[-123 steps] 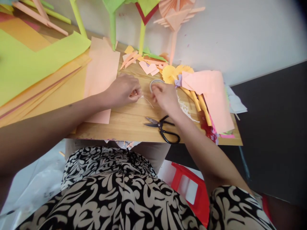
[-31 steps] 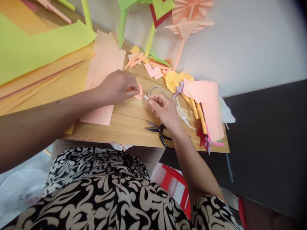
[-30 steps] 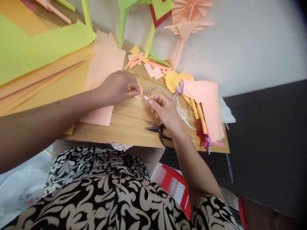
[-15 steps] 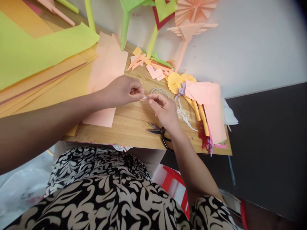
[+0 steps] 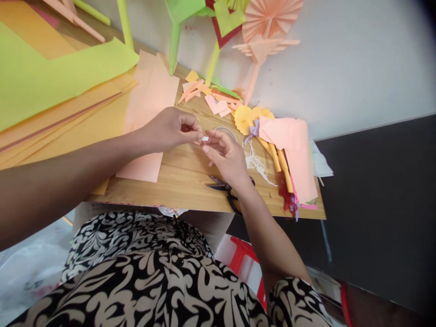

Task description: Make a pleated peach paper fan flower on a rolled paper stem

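My left hand is closed in a pinch over the table, with a small white strip sticking out from its fingertips. A bit of peach paper shows just under those fingers. Close by on the right, my right hand has its thumb and fingers parted around the strip's free end; I cannot tell whether they touch it. Partly behind the right hand lies a roll of tape. Black-handled scissors lie below the right hand, its wrist covering part of a handle.
Loose white strips, yellow paper rosettes and folded peach paper lie to the right on the wooden table. Large coloured sheets cover the left. Paper flowers lean against the wall.
My right hand's fingers have spread and drawn slightly apart from the left fingertips, showing more of the white strip. My left hand still pinches. The view has shifted a little.
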A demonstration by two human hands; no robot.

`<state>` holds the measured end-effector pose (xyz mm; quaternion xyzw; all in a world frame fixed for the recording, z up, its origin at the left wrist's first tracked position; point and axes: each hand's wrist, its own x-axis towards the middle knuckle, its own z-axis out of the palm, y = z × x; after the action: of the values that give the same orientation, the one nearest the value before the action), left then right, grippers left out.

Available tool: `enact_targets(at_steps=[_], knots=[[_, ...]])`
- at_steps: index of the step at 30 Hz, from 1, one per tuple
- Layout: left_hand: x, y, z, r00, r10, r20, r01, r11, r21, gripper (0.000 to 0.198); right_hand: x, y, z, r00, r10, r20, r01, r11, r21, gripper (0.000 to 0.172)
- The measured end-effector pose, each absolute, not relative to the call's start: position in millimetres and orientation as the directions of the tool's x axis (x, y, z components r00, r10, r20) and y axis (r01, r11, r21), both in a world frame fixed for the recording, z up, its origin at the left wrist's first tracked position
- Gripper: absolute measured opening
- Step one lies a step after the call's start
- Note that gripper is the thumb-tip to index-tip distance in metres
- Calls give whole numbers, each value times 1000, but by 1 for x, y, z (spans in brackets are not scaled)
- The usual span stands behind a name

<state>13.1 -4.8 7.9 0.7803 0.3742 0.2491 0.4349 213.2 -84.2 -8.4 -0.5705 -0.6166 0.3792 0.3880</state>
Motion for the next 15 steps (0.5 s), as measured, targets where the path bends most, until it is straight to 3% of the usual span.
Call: enact_targets(at_steps=[4,10,15], knots=[[12,-5,8,580,810,82,357,-344,869,28,212,-83,-6,-22,1000,23,386,29,-922,22],[14,-5,7,589,801,107,323,-355,877,26,212,-92,11,9,996,94,504,77,-860,15],[18,-7,4,577,812,86,191,-236,953,21,211,-95,23,-31,992,120,586,115,-802,11]])
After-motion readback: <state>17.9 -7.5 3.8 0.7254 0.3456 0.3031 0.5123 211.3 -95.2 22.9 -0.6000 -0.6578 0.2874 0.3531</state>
